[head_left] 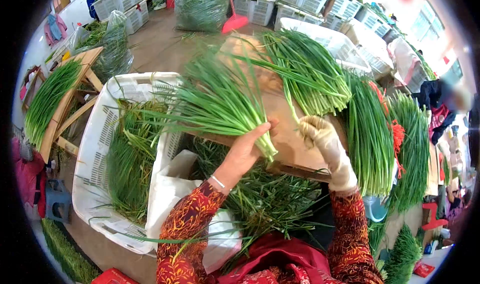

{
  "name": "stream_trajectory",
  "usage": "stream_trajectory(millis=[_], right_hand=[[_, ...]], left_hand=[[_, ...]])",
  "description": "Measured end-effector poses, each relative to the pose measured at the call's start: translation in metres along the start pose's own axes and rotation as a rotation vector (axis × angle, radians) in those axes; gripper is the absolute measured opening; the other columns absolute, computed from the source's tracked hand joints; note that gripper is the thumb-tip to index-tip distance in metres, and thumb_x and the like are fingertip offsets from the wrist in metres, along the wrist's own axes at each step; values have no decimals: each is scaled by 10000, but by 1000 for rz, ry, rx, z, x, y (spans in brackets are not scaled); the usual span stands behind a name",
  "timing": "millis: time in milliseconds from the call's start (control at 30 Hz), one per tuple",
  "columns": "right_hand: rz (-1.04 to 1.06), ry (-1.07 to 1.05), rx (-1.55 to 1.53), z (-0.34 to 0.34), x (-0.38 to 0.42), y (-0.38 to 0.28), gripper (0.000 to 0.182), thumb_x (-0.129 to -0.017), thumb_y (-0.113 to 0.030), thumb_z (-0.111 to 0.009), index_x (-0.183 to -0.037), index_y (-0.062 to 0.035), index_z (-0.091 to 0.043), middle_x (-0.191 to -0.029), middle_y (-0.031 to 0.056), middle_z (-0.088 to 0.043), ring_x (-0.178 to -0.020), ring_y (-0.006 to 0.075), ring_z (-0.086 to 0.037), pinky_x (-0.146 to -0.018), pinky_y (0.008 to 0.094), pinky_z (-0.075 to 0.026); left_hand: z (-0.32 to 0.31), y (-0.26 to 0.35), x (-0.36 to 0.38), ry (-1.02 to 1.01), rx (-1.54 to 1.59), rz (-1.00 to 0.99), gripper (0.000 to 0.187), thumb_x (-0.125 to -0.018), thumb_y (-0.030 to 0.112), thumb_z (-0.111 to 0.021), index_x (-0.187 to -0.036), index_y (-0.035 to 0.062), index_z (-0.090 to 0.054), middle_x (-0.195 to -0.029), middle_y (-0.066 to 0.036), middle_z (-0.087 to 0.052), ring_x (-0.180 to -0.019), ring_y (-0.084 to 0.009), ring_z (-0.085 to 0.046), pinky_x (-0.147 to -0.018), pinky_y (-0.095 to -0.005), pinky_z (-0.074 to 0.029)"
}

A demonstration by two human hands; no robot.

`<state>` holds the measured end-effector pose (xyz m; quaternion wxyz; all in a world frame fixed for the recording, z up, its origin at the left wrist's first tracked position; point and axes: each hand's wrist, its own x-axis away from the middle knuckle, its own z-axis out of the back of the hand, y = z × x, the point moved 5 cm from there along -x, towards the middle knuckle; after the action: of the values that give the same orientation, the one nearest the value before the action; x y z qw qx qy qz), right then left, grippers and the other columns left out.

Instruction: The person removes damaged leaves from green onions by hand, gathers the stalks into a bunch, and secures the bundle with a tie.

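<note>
My bare left hand (243, 153) is closed around the stems of a bunch of garlic chives (225, 106), its leaves fanning up and to the left, a little blurred. On my right hand (325, 146) is a pale glove. Its thumb and fingers pinch the pale end of a chive stalk (290, 101) just right of the bunch. Both hands are over a wooden board (292, 146). A loose pile of chives (310, 71) lies on the board's far right part, its cut ends toward me.
A white crate (90, 171) of chive scraps stands at left. Loose leaves (270, 199) lie below the board. Chive bundles (370, 139) with red ties (397, 136) are at right. White crates (252, 9), a red dustpan (235, 22) and a blue stool (58, 200) stand around; people work farther off.
</note>
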<state>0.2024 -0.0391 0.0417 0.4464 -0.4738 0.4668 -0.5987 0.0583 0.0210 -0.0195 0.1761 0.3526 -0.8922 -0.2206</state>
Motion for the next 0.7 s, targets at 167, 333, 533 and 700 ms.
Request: stream_trajectory(millis=[167,333,533,700], right_hand=[[-165,-119,-237,-36,28,23,235,-863,-252,-552,-971,-44,-552,-736,-1,-579,-545,35,-432,-504,159,-333],[72,36,-3,-33,44,16,220,-813,-208,-590,-934,-24,-582,-788,27,-580,-749,101,-514,-689,235,-418],[122,-18,116,-41,57,9,181,-805,-159,-629,-902,-15,-578,-743,42,-590,-699,96,-531,-647,249,-445],[256,61,24,-31,73,13,159,-815,-182,-606,-885,-42,-580,-708,20,-553,-676,93,-501,-632,250,-430]], left_hand=[[-2,-7,4,-55,-30,18,241,-838,133,-582,-1060,48,-541,-1011,-55,-603,-845,-118,-586,-719,-265,-509],[0,-12,27,-11,-79,-63,299,-814,110,-610,-1090,39,-521,-1020,-66,-592,-908,-135,-566,-798,-281,-476],[-1,-32,65,276,-167,-230,315,-790,53,-618,-1088,41,-516,-1013,-72,-576,-929,-167,-553,-818,-318,-471],[-7,-21,73,299,-231,-330,280,-827,120,-583,-1087,39,-518,-999,-59,-570,-892,-150,-557,-745,-307,-494]])
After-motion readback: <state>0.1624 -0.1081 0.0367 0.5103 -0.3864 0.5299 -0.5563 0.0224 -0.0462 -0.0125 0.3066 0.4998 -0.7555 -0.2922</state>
